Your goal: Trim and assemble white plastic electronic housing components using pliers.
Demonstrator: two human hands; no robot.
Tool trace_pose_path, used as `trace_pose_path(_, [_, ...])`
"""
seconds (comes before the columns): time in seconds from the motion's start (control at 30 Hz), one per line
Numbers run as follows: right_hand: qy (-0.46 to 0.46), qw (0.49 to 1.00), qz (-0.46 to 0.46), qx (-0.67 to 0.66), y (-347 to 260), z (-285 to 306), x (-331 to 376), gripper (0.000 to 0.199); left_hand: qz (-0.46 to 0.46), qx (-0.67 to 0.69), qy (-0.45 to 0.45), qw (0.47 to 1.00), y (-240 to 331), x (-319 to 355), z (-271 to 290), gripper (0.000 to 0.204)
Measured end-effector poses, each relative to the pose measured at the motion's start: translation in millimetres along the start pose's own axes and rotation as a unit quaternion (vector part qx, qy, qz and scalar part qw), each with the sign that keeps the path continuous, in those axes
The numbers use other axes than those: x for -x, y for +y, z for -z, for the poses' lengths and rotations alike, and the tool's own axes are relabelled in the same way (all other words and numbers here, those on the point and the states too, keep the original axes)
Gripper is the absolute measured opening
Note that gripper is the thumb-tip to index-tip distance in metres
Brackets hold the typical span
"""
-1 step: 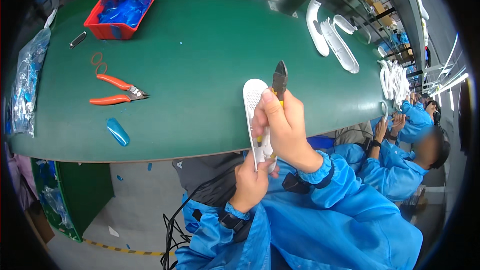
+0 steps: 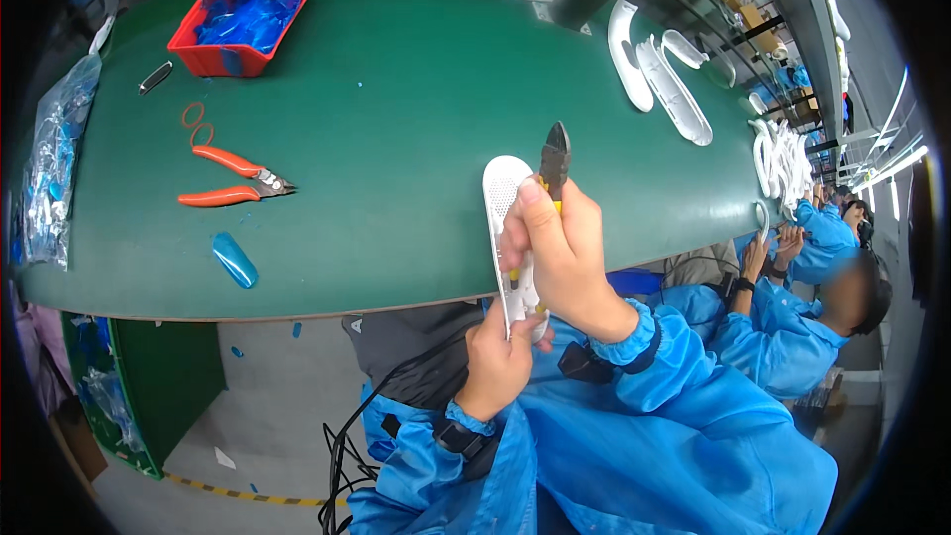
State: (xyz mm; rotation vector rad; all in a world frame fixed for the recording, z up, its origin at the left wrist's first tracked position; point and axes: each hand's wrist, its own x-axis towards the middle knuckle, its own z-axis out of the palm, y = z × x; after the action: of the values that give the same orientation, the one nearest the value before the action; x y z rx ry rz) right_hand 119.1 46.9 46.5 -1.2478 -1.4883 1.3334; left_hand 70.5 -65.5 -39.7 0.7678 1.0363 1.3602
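Nothing has moved that you can tell since the earlier frame: your hands and the part sit where they were. Your right hand is wrapped tight around a pair of cutters with yellow handles, the dark tip pointing up and away from you, just beside the rounded top of a long white plastic piece. Your left hand grips the lower end of that white piece from below, fingers closed on it, so the piece stands nearly upright over the near edge of the green tabletop. Well to the left of the white piece, on the tabletop, lie orange-handled pliers with two rubber bands just beyond them, and a small blue plastic part nearer the edge. A red tray of blue parts sits at the far left corner. More white plastic pieces lie to the right of yours, and a person in a blue coat works beside you.
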Motion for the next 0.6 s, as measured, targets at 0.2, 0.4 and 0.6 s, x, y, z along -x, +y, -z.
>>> trace_pose_path(0.2, [0.013,0.995,0.028,-0.094,-11.2,6.7,14.4,0.018,-0.025,-0.044,-0.006,0.999,7.8,-1.8,0.7,0.02])
trace_pose_path(0.4, [-0.078,0.964,0.129,0.221,-61.0,48.9,5.7,0.033,-0.095,0.072,0.032,0.992,49.5,-4.1,-0.6,0.026])
trace_pose_path(0.6, [-0.142,0.929,0.19,0.285,-76.8,33.4,-52.5,0.036,-0.257,-0.161,0.012,0.953,85.1,-57.2,21.4,0.072])
